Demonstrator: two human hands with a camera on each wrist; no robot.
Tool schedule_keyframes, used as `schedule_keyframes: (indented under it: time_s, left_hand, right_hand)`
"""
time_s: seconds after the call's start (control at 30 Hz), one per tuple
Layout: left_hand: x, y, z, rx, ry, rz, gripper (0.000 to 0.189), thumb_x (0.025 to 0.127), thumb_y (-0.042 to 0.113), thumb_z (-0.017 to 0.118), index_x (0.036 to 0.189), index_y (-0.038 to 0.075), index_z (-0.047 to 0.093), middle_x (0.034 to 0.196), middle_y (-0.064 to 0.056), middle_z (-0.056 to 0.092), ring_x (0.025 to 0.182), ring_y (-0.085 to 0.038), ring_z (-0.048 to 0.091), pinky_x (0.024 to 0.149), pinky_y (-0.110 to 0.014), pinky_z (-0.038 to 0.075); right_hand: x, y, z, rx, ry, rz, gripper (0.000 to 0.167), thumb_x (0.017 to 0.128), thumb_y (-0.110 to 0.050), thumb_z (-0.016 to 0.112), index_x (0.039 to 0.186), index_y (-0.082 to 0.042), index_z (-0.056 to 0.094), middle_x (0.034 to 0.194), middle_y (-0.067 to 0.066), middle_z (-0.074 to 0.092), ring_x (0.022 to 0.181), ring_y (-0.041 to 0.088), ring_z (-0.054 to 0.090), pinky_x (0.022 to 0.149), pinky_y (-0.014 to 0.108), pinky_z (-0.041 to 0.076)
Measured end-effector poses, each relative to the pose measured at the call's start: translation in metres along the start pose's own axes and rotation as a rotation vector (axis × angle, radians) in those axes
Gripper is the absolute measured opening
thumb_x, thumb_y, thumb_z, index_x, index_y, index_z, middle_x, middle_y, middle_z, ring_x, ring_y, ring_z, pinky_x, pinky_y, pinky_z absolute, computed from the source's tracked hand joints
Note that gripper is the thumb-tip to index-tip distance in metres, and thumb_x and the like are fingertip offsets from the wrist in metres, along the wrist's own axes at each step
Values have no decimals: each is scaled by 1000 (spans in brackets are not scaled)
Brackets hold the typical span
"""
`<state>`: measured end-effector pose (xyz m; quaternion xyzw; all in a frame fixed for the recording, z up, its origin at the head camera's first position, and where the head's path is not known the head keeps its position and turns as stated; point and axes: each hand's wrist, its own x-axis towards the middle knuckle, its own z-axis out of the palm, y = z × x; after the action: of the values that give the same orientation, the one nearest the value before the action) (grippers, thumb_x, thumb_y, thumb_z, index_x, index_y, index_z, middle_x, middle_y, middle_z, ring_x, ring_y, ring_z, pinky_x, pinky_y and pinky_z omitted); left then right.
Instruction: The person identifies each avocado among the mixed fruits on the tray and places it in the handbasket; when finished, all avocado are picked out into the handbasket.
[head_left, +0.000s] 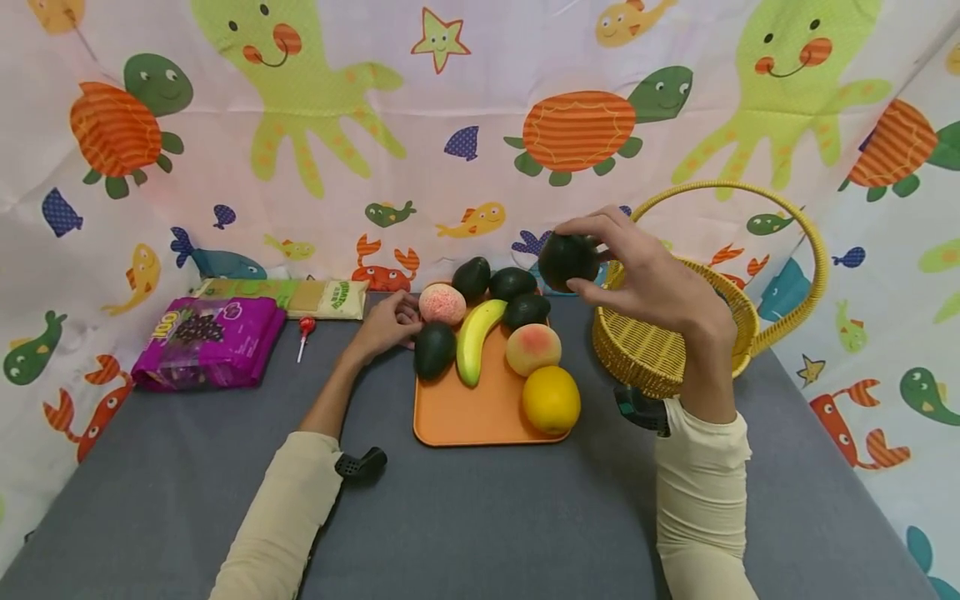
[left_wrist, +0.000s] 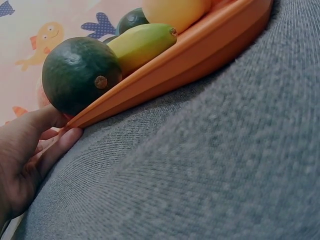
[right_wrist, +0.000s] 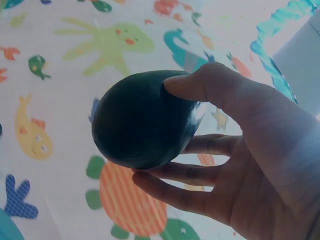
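My right hand [head_left: 652,279] grips a dark green avocado [head_left: 567,263] in the air above the tray's back right. In the right wrist view, thumb and fingers hold the avocado [right_wrist: 142,122] from opposite sides. The left hand [head_left: 384,327] is at the left edge of an orange tray [head_left: 472,418]; the left wrist view has it pinching the tray's rim [left_wrist: 125,97]. On the tray lie several more avocados [head_left: 435,351], a banana [head_left: 477,343], a speckled pink fruit [head_left: 442,305], a peach [head_left: 533,350] and a round yellow fruit [head_left: 551,400].
A yellow wicker basket [head_left: 630,358] with a tall handle stands right of the tray, partly behind the right forearm. To the left lie a purple grape-print package [head_left: 206,343], a red lollipop [head_left: 306,326] and a flat yellow-green packet [head_left: 330,300]. A printed curtain closes off the back.
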<state>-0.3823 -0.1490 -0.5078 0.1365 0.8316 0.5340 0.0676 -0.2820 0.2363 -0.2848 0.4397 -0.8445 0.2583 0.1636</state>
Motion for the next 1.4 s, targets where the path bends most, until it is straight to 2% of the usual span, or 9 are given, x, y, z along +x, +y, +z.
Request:
schedule_keyframes:
  time_s: [0.13,0.3,0.43,0.57,0.67,0.8,1.03,1.23,1.4]
  left_hand:
    - [-1,-1,1,-11,3,-3,40,95,9,69,132,3,56,100,-14,67,79,-10,67,62,-30,65]
    - [-2,0,1,-24,0,4,40,94,8,69,131,2,57,101,-15,68,79,-10,67,62,-31,66]
    - [-1,1,0,-21,3,-2,40,94,7,69,132,1,56,101,-16,67,79,-9,67,62,-29,65]
    - [0,1,0,-16,-1,-7,40,95,7,69,132,0,56,104,-19,67,80,-10,67,62,-29,65]
    - [0,1,0,-16,-4,-10,40,96,8,68,133,1,56,105,-19,66,80,-11,67,62,-29,65]
    - [0,1,-1,-15,-5,-12,40,96,8,69,133,1,55,105,-19,66,79,-11,67,62,-30,65]
    - [-1,1,-2,-14,-3,-7,41,95,7,69,133,1,55,105,-18,66,78,-11,67,63,-31,66]
    - [-1,0,-1,-25,1,-5,41,95,8,69,133,1,56,103,-17,67,79,-11,67,63,-31,66]
    - [0,-1,-1,-30,-2,5,42,94,9,70,133,1,56,101,-15,68,81,-10,67,63,-31,66]
  right_hand:
    - [-9,10,-9,-33,47,69,67,86,3,79,147,-7,52,137,17,57,113,28,62,97,3,45]
    - [-21,25,-18,-71,104,205,68,90,2,76,151,-8,49,143,20,55,113,35,62,90,0,42]
    - [-28,37,-25,-118,124,335,64,94,-5,73,153,-15,48,136,21,54,111,36,59,82,0,41]
    - [-35,47,-29,-151,86,486,61,97,-14,71,153,-19,49,130,25,50,110,43,57,86,36,58]
    - [-40,55,-31,-156,23,562,60,98,-15,70,154,-17,47,129,29,47,113,49,53,88,69,51]
    - [-45,70,-31,-158,-59,616,61,98,-15,70,154,-16,45,132,33,46,119,52,50,92,73,49]
    - [-52,103,-19,-169,-101,700,67,93,-15,76,151,-6,45,133,35,51,118,51,51,96,70,48]
    - [-55,122,-11,-157,-262,765,66,92,-16,77,147,4,47,138,37,53,124,52,52,103,68,48]
    - [-57,128,-5,-168,-321,780,60,91,-14,78,142,6,53,134,37,57,119,49,56,101,66,49]
